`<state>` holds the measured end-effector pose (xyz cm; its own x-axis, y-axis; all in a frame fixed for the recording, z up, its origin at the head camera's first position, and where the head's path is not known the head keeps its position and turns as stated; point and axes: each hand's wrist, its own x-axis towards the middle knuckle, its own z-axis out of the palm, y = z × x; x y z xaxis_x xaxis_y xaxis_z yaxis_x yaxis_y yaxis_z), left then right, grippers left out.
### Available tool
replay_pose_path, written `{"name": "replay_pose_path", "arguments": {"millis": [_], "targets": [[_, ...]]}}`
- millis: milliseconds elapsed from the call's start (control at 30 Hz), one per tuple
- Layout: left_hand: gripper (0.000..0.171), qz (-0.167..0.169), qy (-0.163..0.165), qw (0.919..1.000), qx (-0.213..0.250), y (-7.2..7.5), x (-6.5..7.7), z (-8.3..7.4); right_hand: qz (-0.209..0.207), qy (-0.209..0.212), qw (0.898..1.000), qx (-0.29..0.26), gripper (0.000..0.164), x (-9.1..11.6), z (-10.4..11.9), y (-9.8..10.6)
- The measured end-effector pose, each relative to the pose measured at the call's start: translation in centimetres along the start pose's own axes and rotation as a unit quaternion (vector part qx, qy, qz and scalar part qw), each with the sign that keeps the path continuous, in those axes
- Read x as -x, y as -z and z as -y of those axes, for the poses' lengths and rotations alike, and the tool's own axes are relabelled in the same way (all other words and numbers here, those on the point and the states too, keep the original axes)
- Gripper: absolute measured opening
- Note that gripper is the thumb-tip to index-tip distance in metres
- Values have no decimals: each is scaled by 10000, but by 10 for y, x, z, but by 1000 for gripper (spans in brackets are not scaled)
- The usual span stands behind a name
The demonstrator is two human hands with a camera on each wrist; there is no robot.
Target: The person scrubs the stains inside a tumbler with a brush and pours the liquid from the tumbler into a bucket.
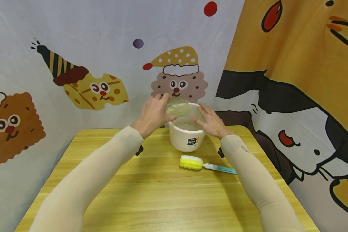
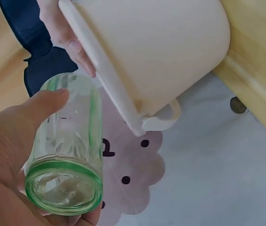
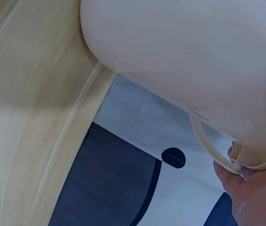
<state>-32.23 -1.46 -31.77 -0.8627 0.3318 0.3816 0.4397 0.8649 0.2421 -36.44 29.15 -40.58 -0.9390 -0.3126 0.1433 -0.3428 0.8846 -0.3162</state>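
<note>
My left hand (image 1: 155,114) holds a clear, green-tinted drinking glass (image 1: 178,108) over the mouth of a white plastic bucket (image 1: 181,140). The glass lies tilted, and in the left wrist view its thick base (image 2: 64,188) faces the camera while the thumb presses its side. On the bucket's right side, my right hand (image 1: 211,120) grips the rim, close to the joint of the white carrying handle (image 3: 208,148). A dark label with orange marks the bucket's front. Whether the bucket holds water, I cannot tell.
In front of the bucket lies a bottle brush (image 1: 191,162) with a yellow and white sponge head and a blue handle, partly behind my right sleeve. The wooden table (image 1: 150,199) ends at a cartoon-print curtain (image 1: 104,29) behind and to the right.
</note>
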Motion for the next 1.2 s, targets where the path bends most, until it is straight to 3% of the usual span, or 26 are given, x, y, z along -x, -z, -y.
{"name": "replay_pose_path", "arguments": {"millis": [400, 933, 1200], "targets": [[94, -358, -29, 9936, 1069, -25, 18, 11, -17, -3, 10000, 0, 91, 0, 1, -1], [114, -433, 308, 9858, 1591, -40, 39, 14, -116, 62, 9999, 3, 87, -1, 0, -1], [114, -642, -32, 9796, 1903, -47, 54, 18, -96, 80, 9999, -47, 85, 0, -1, -2]]}}
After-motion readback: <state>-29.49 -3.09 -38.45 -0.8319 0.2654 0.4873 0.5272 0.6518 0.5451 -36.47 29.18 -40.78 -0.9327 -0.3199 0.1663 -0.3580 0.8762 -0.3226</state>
